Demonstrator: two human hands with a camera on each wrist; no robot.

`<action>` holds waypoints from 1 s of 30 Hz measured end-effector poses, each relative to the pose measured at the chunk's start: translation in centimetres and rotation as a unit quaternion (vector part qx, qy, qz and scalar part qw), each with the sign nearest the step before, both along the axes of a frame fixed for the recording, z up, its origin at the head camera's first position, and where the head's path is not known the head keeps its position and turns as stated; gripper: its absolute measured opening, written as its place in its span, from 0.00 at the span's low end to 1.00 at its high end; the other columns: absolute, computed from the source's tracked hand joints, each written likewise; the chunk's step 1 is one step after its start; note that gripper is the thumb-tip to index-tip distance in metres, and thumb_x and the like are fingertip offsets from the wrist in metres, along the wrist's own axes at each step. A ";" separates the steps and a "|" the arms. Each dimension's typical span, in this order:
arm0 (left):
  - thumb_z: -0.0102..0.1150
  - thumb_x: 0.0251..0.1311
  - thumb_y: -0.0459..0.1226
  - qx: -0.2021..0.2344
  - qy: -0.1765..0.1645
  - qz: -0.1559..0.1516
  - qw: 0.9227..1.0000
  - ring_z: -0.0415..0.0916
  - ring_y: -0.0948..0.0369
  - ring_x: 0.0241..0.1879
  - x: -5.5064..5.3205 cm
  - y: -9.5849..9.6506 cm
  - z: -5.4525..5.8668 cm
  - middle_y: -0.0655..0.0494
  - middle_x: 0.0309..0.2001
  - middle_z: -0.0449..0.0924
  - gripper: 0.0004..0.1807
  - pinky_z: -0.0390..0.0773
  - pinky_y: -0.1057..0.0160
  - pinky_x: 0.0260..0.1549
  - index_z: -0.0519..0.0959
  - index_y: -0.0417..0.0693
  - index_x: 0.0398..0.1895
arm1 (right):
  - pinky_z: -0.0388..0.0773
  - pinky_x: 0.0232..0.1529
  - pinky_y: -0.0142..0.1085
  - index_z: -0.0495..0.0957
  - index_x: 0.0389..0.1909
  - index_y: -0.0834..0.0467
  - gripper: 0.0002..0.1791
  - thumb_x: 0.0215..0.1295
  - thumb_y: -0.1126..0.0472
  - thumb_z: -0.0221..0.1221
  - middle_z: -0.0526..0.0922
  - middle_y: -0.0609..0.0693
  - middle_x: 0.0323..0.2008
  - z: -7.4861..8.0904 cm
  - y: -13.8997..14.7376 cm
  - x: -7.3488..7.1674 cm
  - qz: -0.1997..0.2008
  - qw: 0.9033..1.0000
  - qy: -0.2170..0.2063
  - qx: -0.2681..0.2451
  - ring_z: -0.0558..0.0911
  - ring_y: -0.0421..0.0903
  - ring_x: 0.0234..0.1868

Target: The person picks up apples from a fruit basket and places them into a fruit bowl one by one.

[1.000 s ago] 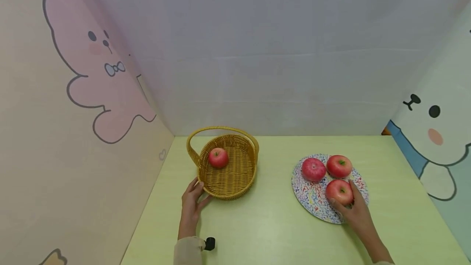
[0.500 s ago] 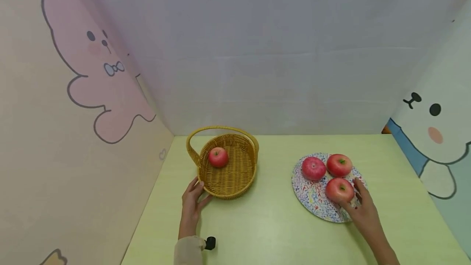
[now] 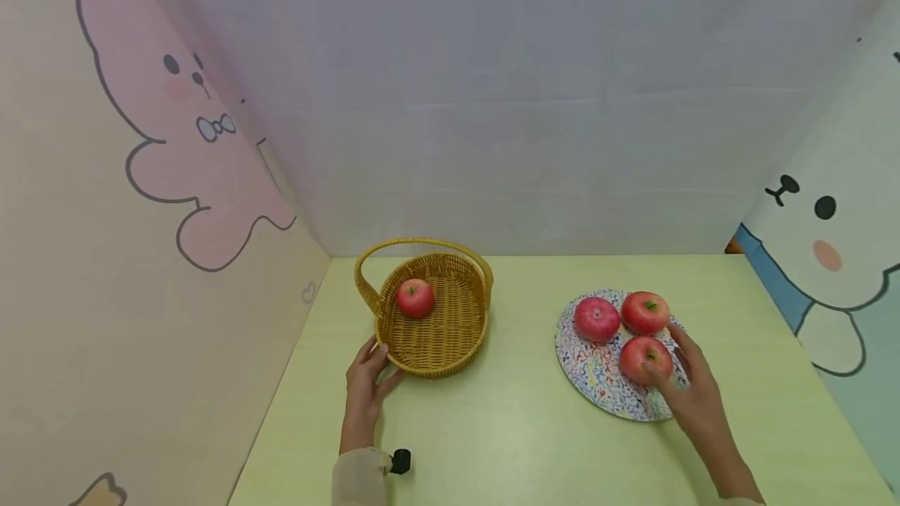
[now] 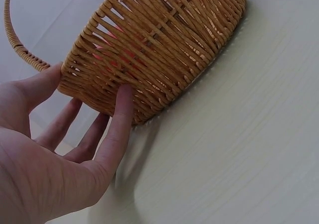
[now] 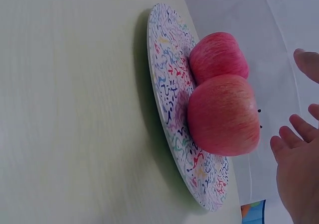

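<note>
Two bare hands come in from six o'clock over the pale table (image 3: 506,420). The right hand (image 3: 699,408), at the plate's four o'clock, has its thumb and fingers spread and holds nothing; the right wrist view shows a gap between its fingertips and the fruit. The left hand (image 3: 362,389) is at the basket's seven to eight o'clock, fingers loosely extended, one fingertip at the rim and another against the outer wall. Beside that wrist sits a small black piece (image 3: 401,461). A broad strip of tabletop runs between the plate (image 3: 598,377) and the basket (image 3: 450,334), and more lies past the plate toward three o'clock. On the plate, speckled with coloured squiggles, the nearest apple (image 3: 636,356) sits at three o'clock, red with paler streaks and a green stem. The pinker apple (image 3: 597,319) is at eleven, a pale spot on top, and the far red apple (image 3: 644,313) at one, its green stem showing. Inside the golden woven basket, one small red apple (image 3: 416,298) rests toward ten o'clock, beneath an arched handle (image 3: 422,240). Beyond, at twelve, the table's far edge meets a pale curtain (image 3: 478,115).
</note>
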State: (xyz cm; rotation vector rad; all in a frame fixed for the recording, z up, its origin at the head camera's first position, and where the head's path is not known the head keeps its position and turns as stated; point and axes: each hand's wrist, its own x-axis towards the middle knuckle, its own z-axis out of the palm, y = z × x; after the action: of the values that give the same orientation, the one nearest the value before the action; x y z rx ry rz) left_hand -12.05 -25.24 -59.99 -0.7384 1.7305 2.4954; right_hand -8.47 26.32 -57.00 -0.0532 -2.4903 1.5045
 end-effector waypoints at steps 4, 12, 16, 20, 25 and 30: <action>0.60 0.75 0.41 -0.001 -0.002 -0.001 1.000 0.64 0.45 0.76 0.1 0.0 0.1 0.45 0.80 0.61 0.34 0.87 0.50 0.55 0.62 0.52 0.81 | 0.57 0.62 0.07 0.51 0.85 0.48 0.45 0.73 0.59 0.65 0.56 0.60 0.82 0.4 -0.3 0.0 0.020 1.000 -0.004 0.002 0.54 0.18 0.74; 0.60 0.75 0.42 -0.004 -0.001 -0.009 1.000 0.62 0.45 0.77 0.1 -0.1 0.1 0.46 0.81 0.58 0.36 0.86 0.51 0.57 0.61 0.53 0.82 | 0.72 0.50 0.11 0.51 0.85 0.48 0.49 0.70 0.65 0.67 0.61 0.65 0.77 0.5 -1.3 -0.4 0.053 0.999 0.005 -0.007 0.64 0.21 0.64; 0.60 0.75 0.42 -0.005 -0.001 -0.006 1.000 0.63 0.45 0.77 0.1 -0.1 0.0 0.45 0.81 0.58 0.36 0.87 0.51 0.56 0.61 0.53 0.82 | 0.74 0.46 0.14 0.52 0.84 0.49 0.49 0.68 0.65 0.68 0.63 0.64 0.74 0.8 -2.2 -0.6 0.064 0.998 0.007 -0.009 0.65 0.26 0.60; 0.61 0.75 0.42 -0.007 -0.001 -0.010 1.000 0.64 0.44 0.77 0.2 -0.1 0.0 0.45 0.81 0.59 0.36 0.87 0.50 0.56 0.61 0.54 0.82 | 0.68 0.55 0.12 0.56 0.83 0.51 0.48 0.66 0.63 0.71 0.65 0.62 0.76 0.8 -3.2 -0.9 0.070 0.997 0.017 0.009 0.64 0.24 0.67; 0.61 0.75 0.42 -0.006 -0.001 -0.011 1.000 0.64 0.44 0.77 0.2 0.0 0.0 0.45 0.80 0.60 0.36 0.86 0.50 0.57 0.61 0.55 0.82 | 0.62 0.60 0.10 0.57 0.82 0.55 0.47 0.66 0.62 0.71 0.65 0.64 0.77 0.5 -4.7 -1.1 0.094 0.995 0.032 0.017 0.64 0.24 0.74; 0.61 0.75 0.43 -0.009 0.001 -0.012 1.000 0.64 0.44 0.77 0.3 0.0 0.1 0.44 0.81 0.59 0.36 0.86 0.49 0.57 0.61 0.54 0.82 | 0.59 0.64 0.08 0.58 0.81 0.59 0.46 0.65 0.66 0.71 0.64 0.67 0.77 0.2 -6.1 -1.6 0.121 0.991 0.059 -0.009 0.59 0.13 0.70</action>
State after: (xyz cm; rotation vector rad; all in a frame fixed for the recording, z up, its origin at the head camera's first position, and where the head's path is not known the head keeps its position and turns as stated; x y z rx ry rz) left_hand -11.74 -25.25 -59.89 -0.7114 1.7553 2.4692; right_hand -10.05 20.24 -56.82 0.3358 -2.4591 1.5707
